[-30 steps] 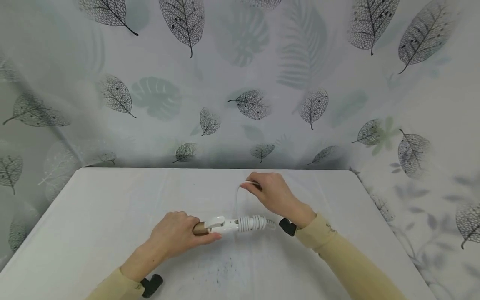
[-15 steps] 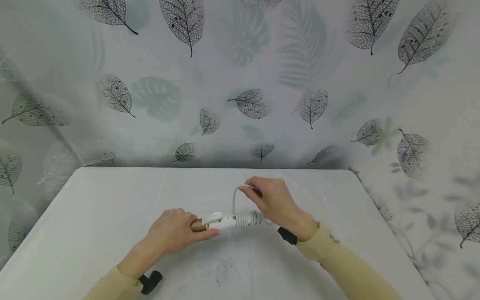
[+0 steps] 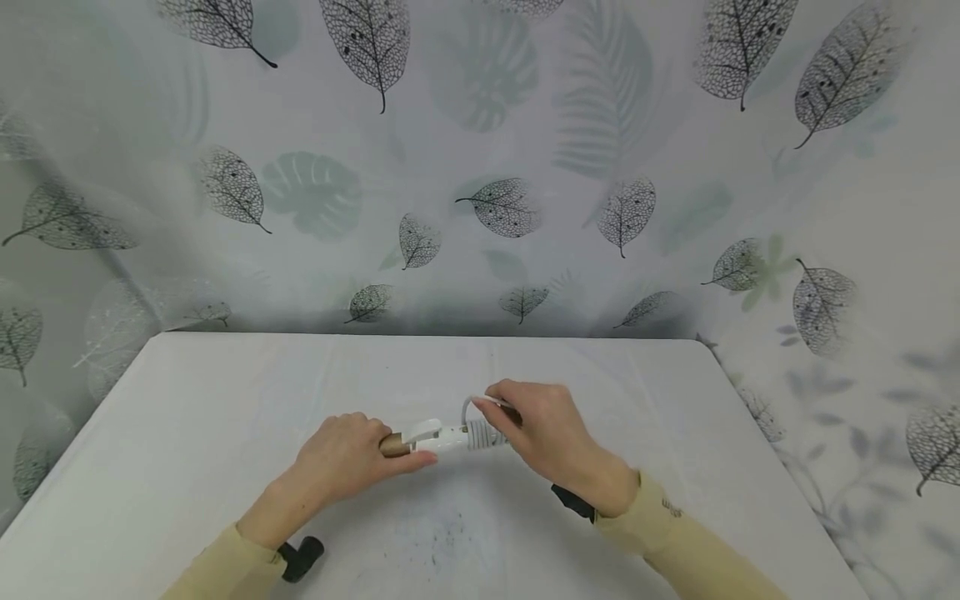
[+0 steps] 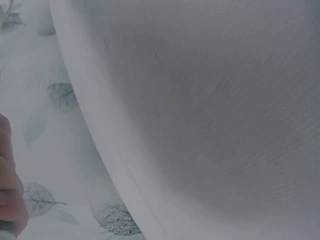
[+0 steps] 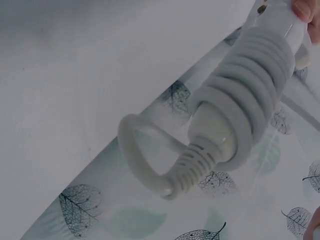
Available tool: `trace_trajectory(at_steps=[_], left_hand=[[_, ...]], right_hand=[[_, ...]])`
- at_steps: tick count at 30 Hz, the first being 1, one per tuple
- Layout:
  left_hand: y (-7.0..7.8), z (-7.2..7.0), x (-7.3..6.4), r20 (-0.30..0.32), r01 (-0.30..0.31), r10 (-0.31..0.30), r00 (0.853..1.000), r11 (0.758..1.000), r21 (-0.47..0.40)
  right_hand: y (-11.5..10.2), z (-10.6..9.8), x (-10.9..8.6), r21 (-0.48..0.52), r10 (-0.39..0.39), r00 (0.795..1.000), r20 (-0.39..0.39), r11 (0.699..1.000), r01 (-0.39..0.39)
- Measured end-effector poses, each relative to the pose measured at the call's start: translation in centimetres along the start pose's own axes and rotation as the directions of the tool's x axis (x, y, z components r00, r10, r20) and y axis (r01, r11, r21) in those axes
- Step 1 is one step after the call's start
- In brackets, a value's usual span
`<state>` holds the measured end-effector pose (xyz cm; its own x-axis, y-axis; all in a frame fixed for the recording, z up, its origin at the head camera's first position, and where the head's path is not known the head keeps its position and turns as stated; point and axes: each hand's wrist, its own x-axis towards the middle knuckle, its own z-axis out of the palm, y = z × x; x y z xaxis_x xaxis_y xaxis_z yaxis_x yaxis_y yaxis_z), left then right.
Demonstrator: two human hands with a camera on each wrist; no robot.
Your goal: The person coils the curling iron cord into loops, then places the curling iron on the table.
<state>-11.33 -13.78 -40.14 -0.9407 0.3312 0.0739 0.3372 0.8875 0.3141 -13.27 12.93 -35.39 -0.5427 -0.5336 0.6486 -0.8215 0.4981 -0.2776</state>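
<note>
My left hand (image 3: 341, 454) grips the brown barrel end of a white curling iron (image 3: 448, 439), its thumb lying along the near side. White cord (image 5: 250, 75) is wound in several turns around the iron's handle. A loop of it bends out from the ribbed strain relief (image 5: 195, 162) at the handle's end. My right hand (image 3: 551, 433) pinches a free stretch of the cord between thumb and fingers, just right of the iron, covering the handle's far end in the head view. The left wrist view catches only some fingers (image 4: 9, 185) at its left edge.
Under both hands is a white table (image 3: 225, 400) with dark specks (image 3: 447, 537) near its front. A leaf-patterned curtain (image 3: 450, 142) stands behind and beside it. Black camera mounts (image 3: 302, 558) sit at the wrists, below yellow sleeves (image 3: 232, 567).
My right hand has come down and nearer to me with the cord, now overlapping the handle's end. The free stretch of cord looks shorter. The left hand and curling iron have shifted slightly left and up.
</note>
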Motion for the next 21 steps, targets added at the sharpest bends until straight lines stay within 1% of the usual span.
trace_trajectory(at_steps=[8,11,15,17,21], left_hand=[[-0.3,0.1,0.1,0.033,0.042,-0.043,0.999,0.999,0.010],[-0.5,0.1,0.1,0.048,0.062,-0.063,0.997,0.998,0.009],[-0.8,-0.1,0.3,0.046,0.080,-0.080,0.996,0.997,0.019],[-0.9,-0.2,0.3,0.041,0.077,-0.078,0.996,0.997,0.026],[-1.1,-0.4,0.3,0.038,0.088,-0.089,0.995,0.996,0.018]], right_hand=[[-1.7,0.9,-2.1,0.054,0.025,0.999,0.031,0.998,-0.027],[-2.3,1.4,-3.1,0.091,0.037,0.999,0.034,0.995,-0.040],[-3.2,2.1,-4.2,0.157,0.043,0.998,0.035,0.986,-0.048],[-3.6,2.5,-4.8,0.182,0.051,0.998,0.040,0.982,-0.058],[-4.2,3.1,-6.1,0.225,0.094,0.993,0.073,0.968,-0.108]])
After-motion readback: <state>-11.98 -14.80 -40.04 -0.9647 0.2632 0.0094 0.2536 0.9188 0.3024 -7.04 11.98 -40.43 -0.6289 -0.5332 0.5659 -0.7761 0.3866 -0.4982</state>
